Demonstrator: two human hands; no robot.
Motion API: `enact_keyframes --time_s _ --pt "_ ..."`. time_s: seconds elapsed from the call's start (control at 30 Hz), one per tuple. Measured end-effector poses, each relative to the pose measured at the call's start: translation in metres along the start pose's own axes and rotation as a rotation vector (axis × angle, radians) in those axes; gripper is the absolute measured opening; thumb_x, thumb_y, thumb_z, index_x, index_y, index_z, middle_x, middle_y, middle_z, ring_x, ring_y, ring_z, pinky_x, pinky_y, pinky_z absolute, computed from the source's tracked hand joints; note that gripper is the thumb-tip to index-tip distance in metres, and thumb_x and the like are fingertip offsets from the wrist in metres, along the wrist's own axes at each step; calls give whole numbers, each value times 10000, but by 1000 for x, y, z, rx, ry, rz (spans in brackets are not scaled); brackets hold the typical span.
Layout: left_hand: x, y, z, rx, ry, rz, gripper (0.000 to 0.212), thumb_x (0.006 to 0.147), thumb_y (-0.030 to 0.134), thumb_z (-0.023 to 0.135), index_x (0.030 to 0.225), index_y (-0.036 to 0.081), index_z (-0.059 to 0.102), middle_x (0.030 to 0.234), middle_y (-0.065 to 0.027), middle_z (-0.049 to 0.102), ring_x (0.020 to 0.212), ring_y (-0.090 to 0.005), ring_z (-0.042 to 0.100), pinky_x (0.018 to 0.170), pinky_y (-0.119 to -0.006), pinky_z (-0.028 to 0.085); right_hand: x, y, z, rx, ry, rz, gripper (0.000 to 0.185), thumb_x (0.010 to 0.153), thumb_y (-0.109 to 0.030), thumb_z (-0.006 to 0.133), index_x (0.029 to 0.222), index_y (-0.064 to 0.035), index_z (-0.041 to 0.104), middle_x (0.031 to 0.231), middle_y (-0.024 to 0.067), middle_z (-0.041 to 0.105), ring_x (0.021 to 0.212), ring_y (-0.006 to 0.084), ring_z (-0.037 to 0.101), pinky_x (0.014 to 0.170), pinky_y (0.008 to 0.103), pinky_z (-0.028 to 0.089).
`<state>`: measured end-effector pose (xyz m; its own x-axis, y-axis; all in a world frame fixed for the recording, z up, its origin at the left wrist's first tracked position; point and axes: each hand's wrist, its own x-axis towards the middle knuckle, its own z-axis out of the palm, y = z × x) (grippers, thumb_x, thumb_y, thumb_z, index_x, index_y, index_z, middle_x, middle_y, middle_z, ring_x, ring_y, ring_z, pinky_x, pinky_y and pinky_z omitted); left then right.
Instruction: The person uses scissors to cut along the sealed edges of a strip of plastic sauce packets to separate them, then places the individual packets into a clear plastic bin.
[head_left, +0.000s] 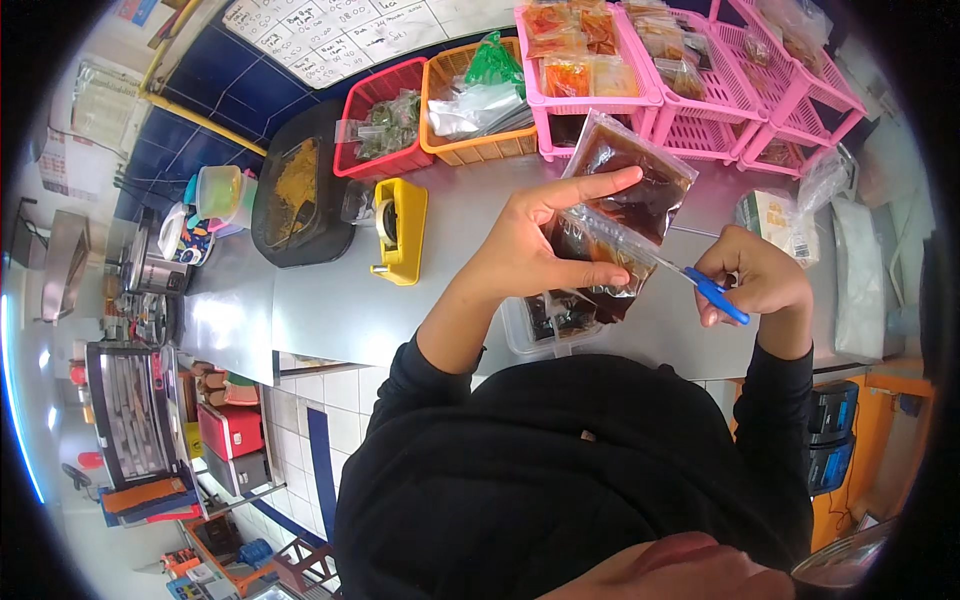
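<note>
My left hand (517, 244) grips a pair of joined clear plastic sachets of dark brown liquid, fingers spread across them. The upper sachet (656, 191) tilts up and away. Below the seam, the lower sachet (577, 251) is pinched near my thumb. In my right hand (761, 274) is a pair of scissors with blue handles (716, 296). Their blades point left and meet the seam between the sachets; how far they have cut is unclear. Beneath my left hand, a clear plastic container (517, 341) holds more dark sachets, partly hidden by my hand.
On the steel table (337, 322) stand a yellow tape dispenser (411, 232) and a black tub of brownish powder (262, 217). Red (382, 165) and orange (480, 154) baskets and pink racks (652, 101) line the back. A carton (772, 217) and a white plastic bundle (859, 285) lie right.
</note>
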<state>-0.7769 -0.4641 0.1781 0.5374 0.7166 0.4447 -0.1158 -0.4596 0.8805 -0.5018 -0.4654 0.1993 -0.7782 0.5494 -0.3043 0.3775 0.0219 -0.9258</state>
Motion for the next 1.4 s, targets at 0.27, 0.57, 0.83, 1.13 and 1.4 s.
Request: enact_keyframes --time_s 0.27,0.57,0.83,1.13,1.4 --pt "-3 -2 7 -68 -50 -39 755 606 14 838 1288 9 515 1305 -90 537 1146 -137 519 1002 -291 383 13 3 14 9 22 -67 294 703 -227 778 633 11 619 498 29 535 442 84 504 414 228 349" --pt "-7 -18 20 -302 -18 -58 783 560 64 880 1210 60 442 1241 -80 494 1188 -194 467 1018 -332 353 23 9 25 37 -10 -137 330 733 -268 774 636 3 613 514 8 520 472 69 474 445 239 345" --pt "-7 -30 22 -318 -72 -138 711 558 14 868 1134 64 454 1251 -116 504 1198 -215 469 1012 -341 353 31 10 33 197 -6 -37 285 771 -236 756 775 34 663 575 37 594 482 73 535 428 219 400" --pt "-8 -42 25 -640 -137 -261 664 700 43 768 1276 30 437 1424 -179 371 1320 -244 351 1065 -361 297 32 26 38 387 -4 -128 402 793 -351 725 658 18 641 544 50 574 427 94 504 409 233 387" --pt "-12 -57 26 -424 -150 -249 701 704 22 751 1314 19 406 1462 -174 313 1353 -253 303 1105 -362 224 37 41 43 479 7 -24 393 827 -313 694 700 53 628 584 79 582 426 111 500 384 235 369"
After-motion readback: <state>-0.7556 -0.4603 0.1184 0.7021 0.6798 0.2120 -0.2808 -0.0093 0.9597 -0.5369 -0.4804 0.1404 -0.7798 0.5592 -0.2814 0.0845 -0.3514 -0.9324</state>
